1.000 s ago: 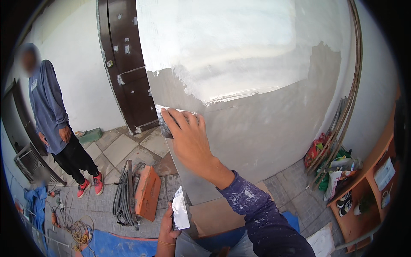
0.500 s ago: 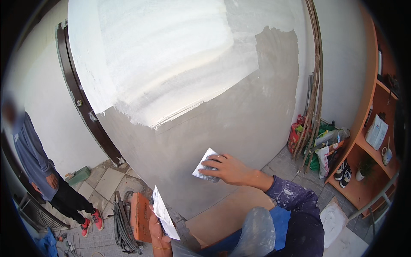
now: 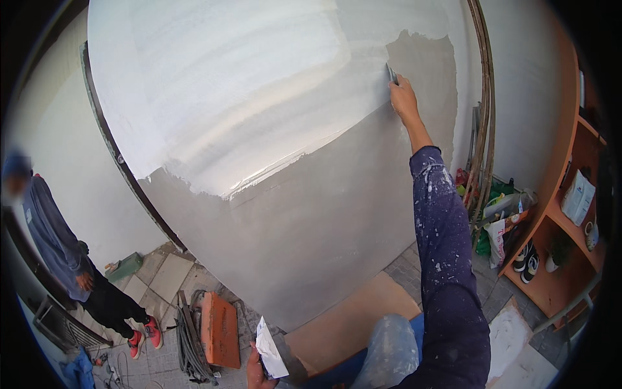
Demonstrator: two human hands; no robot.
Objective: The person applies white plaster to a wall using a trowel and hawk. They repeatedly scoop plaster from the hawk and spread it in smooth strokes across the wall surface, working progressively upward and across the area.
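Observation:
In front of me stands a wall panel (image 3: 324, 240), grey below, with white putty (image 3: 259, 84) spread over its upper part in a ragged edge. My right hand (image 3: 405, 104) reaches up along a stretched arm and grips a putty knife (image 3: 391, 74). The knife is seen almost edge-on at the right border of the white layer, against the panel. Low in the view, my left hand (image 3: 255, 374) holds a flat blade (image 3: 269, 351) covered with white putty, tilted upright. Part of that hand is cut off by the lower edge.
A person (image 3: 58, 227) in red shoes stands at the left. An orange block (image 3: 220, 329) and coiled cables (image 3: 190, 347) lie on the paving. Long poles (image 3: 484, 97), bags (image 3: 497, 240) and an orange shelf (image 3: 551, 285) are at the right. A brown board (image 3: 353, 318) lies below the panel.
My right hand with its putty knife has gone from low in front of the grey area up to the right edge of the white putty. My left hand has sunk slightly lower, moving right.

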